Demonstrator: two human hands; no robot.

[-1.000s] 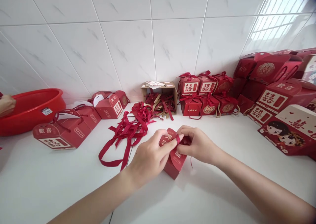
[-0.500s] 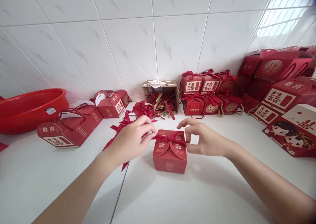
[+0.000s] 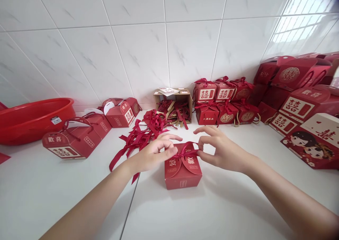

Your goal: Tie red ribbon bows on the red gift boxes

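A small red gift box with pale printed characters stands upright on the white surface between my hands. Across its folded top flaps runs a red ribbon, with a loop raised right of the middle. My right hand pinches the ribbon at the box's right edge between thumb and index finger, other fingers curved. At the upper left of the box, my left hand has its thumb pressed by the ribbon and its index finger stretched out above. The left end of the ribbon is partly hidden behind that thumb.
Loose red ribbons lie behind my left hand, before an open carton of ribbon pieces. Finished-looking bowed boxes are stacked behind right; larger boxes pile far right. Handled boxes and a red basin stand left.
My left hand has moved right, onto the box's top left edge. The ribbon, pulled straight before, now forms a raised loop near my right fingers.
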